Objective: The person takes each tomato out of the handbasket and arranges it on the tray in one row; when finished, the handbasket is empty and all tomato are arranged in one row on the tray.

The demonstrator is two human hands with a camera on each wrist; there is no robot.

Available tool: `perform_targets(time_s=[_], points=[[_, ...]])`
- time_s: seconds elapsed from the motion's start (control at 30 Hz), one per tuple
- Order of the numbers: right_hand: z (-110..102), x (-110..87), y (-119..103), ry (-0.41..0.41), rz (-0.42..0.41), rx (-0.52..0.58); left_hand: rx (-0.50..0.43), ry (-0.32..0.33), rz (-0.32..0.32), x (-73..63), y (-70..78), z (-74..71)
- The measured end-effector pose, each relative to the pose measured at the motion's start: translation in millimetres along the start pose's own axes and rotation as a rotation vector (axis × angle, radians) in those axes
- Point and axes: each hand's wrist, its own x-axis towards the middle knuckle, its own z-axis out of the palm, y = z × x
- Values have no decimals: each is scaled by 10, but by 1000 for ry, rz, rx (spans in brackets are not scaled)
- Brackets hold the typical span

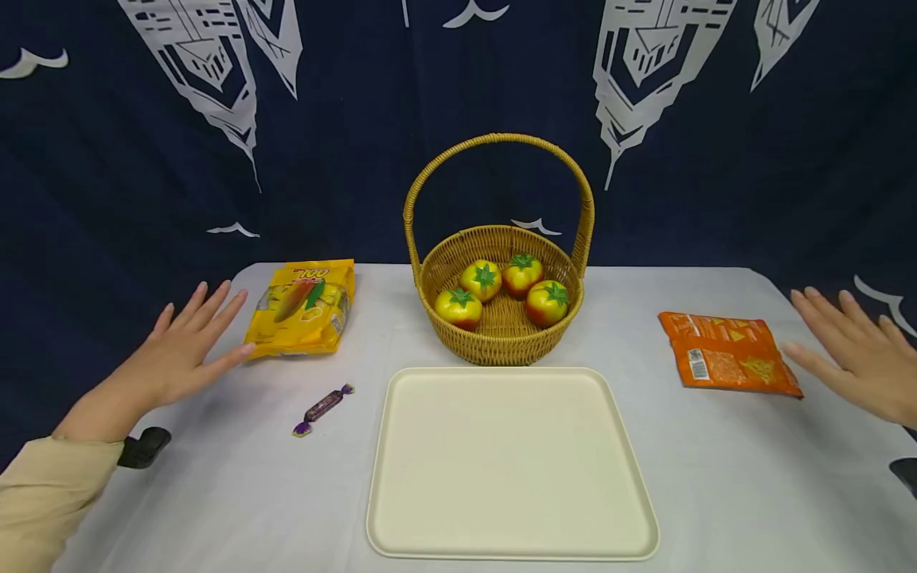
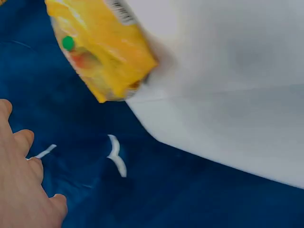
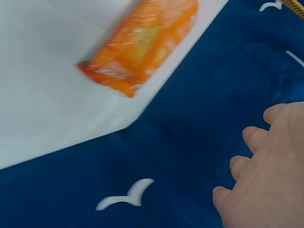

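Note:
My left hand (image 1: 182,358) hovers at the left side of the table with its fingers straight and spread. It holds nothing, and its thumb is near the lower corner of a yellow bag (image 1: 301,310) with a mango picture. A wrapped purple candy (image 1: 324,406) lies to the right of that hand. On the far right, my right hand (image 1: 863,358) is likewise spread and holds nothing. Nearest to it is an orange snack bag (image 1: 731,354), lying flat. Both bags are blurred in the wrist views, where the yellow bag (image 2: 104,47) and orange bag (image 3: 142,42) lie beyond the hands.
A cream rectangular tray (image 1: 512,461) lies at the front middle of the white table (image 1: 716,493). Behind it stands a wicker basket (image 1: 501,350) with a tall arched handle, holding several yellow-red, tomato-like fruits (image 1: 523,274). A dark blue patterned cloth (image 1: 458,103) hangs at the back.

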Motion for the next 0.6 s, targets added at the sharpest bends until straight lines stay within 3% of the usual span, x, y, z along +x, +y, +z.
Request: perform_targets(time_s=[0.17, 0.37, 0.47, 0.6], points=[[-250, 133, -246, 43, -103, -28, 13, 26, 49, 99, 198, -190], [-586, 288, -735, 78, -251, -13, -17, 115, 158, 233, 530, -418], [-717, 346, -1009, 84, -343, 8, -42, 136, 207, 288, 703, -475], [-796, 430, -1384, 104, -471, 80, -69, 166, 250, 313, 915, -447]])
